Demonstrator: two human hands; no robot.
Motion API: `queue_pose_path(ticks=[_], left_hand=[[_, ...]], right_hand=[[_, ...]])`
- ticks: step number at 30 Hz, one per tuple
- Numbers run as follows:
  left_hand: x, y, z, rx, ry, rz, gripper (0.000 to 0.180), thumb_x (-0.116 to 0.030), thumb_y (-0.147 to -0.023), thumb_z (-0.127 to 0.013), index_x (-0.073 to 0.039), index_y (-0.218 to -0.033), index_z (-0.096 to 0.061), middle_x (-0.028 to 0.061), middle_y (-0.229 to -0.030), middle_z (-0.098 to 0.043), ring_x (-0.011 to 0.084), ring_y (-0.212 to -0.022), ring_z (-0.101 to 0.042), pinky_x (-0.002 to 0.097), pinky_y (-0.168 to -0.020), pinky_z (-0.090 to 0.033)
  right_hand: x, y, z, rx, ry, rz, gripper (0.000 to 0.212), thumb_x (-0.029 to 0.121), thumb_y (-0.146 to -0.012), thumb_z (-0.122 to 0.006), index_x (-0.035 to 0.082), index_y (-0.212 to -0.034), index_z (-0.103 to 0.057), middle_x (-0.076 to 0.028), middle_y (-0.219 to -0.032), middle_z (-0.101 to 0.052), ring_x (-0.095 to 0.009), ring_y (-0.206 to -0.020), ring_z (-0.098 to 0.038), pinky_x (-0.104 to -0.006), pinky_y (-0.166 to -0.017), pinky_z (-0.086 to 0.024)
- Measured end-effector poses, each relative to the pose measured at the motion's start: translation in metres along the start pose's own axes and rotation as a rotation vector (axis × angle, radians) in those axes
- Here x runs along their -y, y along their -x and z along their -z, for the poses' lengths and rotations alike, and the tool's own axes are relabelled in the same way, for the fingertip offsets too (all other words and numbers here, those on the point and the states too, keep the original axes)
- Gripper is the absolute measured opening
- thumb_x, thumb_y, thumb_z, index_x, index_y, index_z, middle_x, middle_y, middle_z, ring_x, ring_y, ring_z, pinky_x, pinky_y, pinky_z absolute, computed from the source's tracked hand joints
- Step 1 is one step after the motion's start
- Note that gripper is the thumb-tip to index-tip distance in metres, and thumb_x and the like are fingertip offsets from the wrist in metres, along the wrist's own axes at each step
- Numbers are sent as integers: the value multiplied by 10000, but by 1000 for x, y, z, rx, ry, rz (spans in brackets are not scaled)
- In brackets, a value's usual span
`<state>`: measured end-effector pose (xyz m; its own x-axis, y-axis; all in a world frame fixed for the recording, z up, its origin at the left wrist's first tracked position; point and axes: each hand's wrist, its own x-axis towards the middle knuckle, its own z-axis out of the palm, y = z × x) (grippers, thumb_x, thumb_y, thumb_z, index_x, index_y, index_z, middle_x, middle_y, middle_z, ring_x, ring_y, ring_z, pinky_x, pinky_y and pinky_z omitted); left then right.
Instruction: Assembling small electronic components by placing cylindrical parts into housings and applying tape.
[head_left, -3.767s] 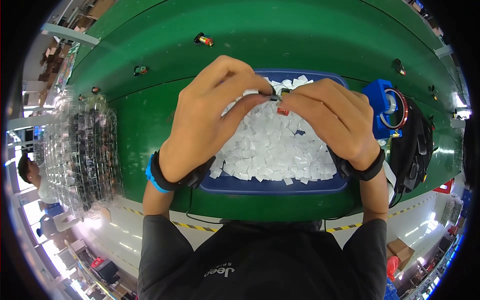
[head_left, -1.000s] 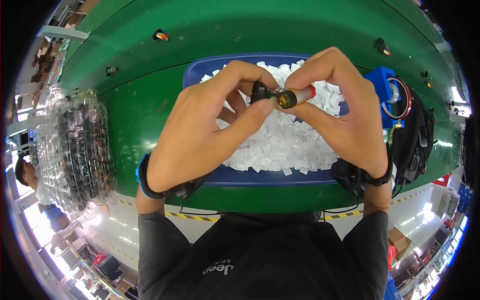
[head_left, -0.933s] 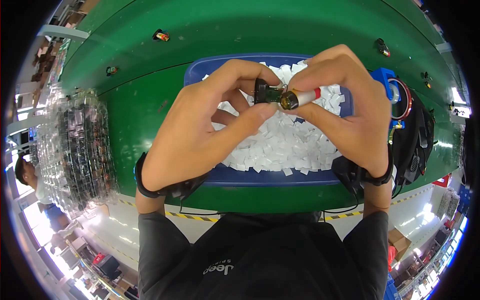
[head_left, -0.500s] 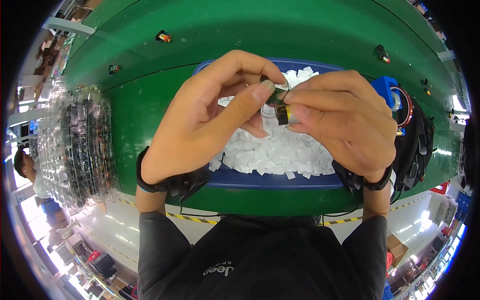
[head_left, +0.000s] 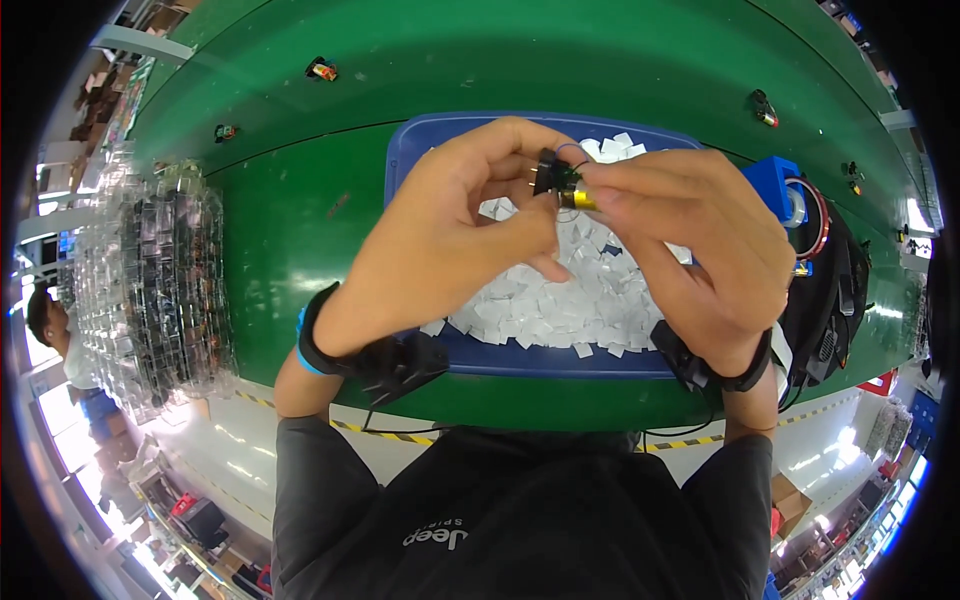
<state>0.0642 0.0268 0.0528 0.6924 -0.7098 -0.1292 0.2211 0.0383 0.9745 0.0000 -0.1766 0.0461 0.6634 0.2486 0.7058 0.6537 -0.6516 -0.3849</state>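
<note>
Both hands up over the blue tray [head_left: 410, 150], 12 o'clock of the torso. Left hand [head_left: 440, 250] grip pinched on a small black part [head_left: 549, 176]; right hand [head_left: 700, 240] grip pinched on its brass end [head_left: 577, 199]. White chips [head_left: 570, 300] fill the tray on the green desk [head_left: 300, 230].

The scene is brightly and evenly lit from overhead, and the glossy green table [head_left: 300, 230] throws back soft pale glare patches, while the hands cast only faint shadows on the white pieces in the blue tray [head_left: 420, 150]. The fisheye lens bends straight edges strongly toward the rim, where a black border closes the round picture. The centre is sharp; the floor at the lower edges is washed out and smeared.
</note>
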Motion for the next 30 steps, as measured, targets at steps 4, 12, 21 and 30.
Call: queue_pose_path(ticks=[4,12,21,30], left_hand=[[7,0,-6,-74,-30,-77,337,82,-900,-571,53,-1236,-563,77,-997,-594,132,-897,-582,308,-714,-644],[12,0,-7,-63,65,-166,351,91,-931,-559,59,-1280,-540,129,-1118,-629,152,-829,-639,325,-686,-654],[-13,7,2,34,-106,4,385,23,-938,-644,62,-1310,-554,146,-1069,-678,181,-766,-683,311,-664,-630],[-6,4,-4,-43,-5,-279,377,-8,-946,-657,75,-1299,-554,200,-1132,-683,221,-846,-720,327,-683,-640]], right_hand=[[-2,0,-1,-32,23,-25,238,-92,-717,-799,-11,-928,-725,-125,-977,-762,-291,-934,-701,-337,-780,-577],[0,-4,3,0,129,54,257,-73,-703,-815,10,-936,-744,-101,-975,-775,-278,-972,-688,-396,-861,-580],[6,-7,8,17,97,59,258,-76,-701,-810,19,-930,-739,-82,-994,-778,-297,-983,-676,-439,-900,-560],[16,-3,11,-228,1,-134,290,3,-738,-857,-5,-986,-708,-79,-828,-692,-171,-810,-654,-283,-704,-535]])
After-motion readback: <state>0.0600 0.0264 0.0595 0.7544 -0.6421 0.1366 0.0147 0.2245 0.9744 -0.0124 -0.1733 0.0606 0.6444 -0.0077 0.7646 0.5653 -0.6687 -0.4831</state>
